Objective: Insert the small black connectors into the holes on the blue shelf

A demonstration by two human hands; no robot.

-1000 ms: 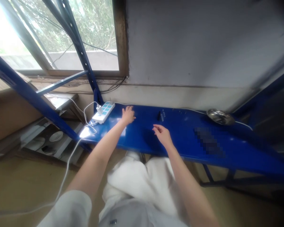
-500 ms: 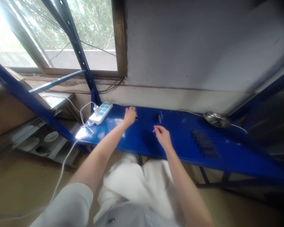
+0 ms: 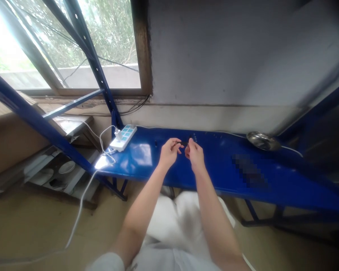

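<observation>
Over the blue table (image 3: 141, 171), my left hand (image 3: 168, 152) and my right hand (image 3: 196, 155) are close together. Between their fingertips is a small, slim dark piece (image 3: 183, 143), whose kind I cannot make out. Thumb and fingers of my left hand pinch its left end; those of my right hand close round its right end and partly hide it. A tiny black part (image 3: 156, 143) stands on the table left of my left hand. Several small clear bits (image 3: 195, 138) lie just behind my right hand.
A white power strip (image 3: 124, 138) with a plug and cord is at the table's left end. Toward the right are a shiny metal dish (image 3: 262, 141) and a blurred-out dark object (image 3: 250, 171). Blue rack posts (image 3: 97, 71) rise at the left, by the window.
My left hand has come from the tabletop on the left over to my right hand. The dark piece is now held between both. A tiny black part shows where my left hand was.
</observation>
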